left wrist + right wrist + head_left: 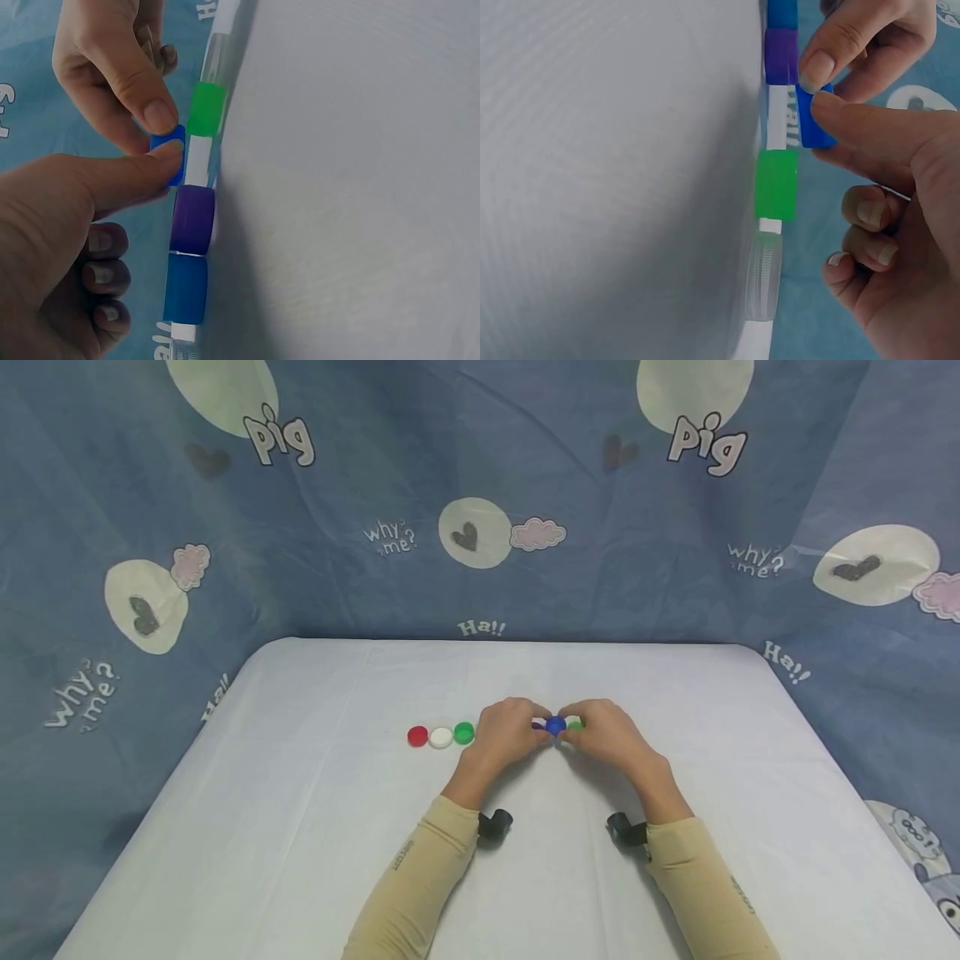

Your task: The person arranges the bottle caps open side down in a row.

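A small blue bottle cap [556, 725] is held in front of both hands. My left hand [508, 732] pinches it from the left between thumb and fingers. From the right, my right hand [609, 733] pinches the same cap, and the two thumbs nearly meet on it in the right wrist view. The cap is raised above the row on the table, over a gap between a purple cap [193, 219] and a light green cap [777, 184]. Past the purple one is another blue cap [186, 289]. Beyond the light green one lies a clear ribbed cap [764, 276].
A red cap [417, 737], a white cap [441, 738] and a green cap [464, 732] lie left of my left hand, in line with the others. White cloth covers the table [337, 860]. A blue printed curtain [337, 577] hangs behind it and at the sides.
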`<state>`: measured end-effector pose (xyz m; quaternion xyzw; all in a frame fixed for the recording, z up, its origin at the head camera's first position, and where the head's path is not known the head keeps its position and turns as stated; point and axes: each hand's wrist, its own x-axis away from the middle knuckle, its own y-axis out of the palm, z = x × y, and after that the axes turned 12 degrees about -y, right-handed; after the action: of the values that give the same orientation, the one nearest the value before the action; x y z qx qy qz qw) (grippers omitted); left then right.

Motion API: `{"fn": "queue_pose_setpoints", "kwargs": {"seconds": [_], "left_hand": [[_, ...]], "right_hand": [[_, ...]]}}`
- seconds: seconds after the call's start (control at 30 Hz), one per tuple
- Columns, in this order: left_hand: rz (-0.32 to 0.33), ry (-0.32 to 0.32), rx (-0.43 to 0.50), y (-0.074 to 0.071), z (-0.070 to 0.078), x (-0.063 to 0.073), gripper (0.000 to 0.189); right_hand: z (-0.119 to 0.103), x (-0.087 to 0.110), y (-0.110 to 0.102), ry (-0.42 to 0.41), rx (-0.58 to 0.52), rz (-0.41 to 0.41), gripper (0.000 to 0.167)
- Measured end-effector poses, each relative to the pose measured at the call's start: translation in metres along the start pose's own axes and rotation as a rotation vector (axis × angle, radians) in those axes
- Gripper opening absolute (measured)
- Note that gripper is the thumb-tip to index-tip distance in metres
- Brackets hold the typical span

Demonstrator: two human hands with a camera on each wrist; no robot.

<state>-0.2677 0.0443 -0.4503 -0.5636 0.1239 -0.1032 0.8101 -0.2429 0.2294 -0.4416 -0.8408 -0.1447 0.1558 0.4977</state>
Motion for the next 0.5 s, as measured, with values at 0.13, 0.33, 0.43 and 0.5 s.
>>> {"fn": "queue_pose_setpoints", "kwargs": {"seconds": [0.13,0.33,0.43,0.5], "left_hand": [[-0.002,0.011,0.002,-0.002,0.0,0.0,0.033],[-0.015,0.015,0.009,-0.003,0.002,0.0,0.034],[0.0,0.026,-0.001,-0.004,0.003,0.0,0.033],[0.021,0.039,-0.021,-0.006,0.003,0.001,0.032]], "right_hand": [[0.0,0.0,-0.003,0.007,-0.043,0.001,0.032],[0.004,0.004,-0.006,0.042,-0.164,0.021,0.03],[0.005,0.006,-0.009,0.079,-0.232,0.02,0.028],[0.004,0.007,-0.012,0.092,-0.26,0.017,0.028]]}}
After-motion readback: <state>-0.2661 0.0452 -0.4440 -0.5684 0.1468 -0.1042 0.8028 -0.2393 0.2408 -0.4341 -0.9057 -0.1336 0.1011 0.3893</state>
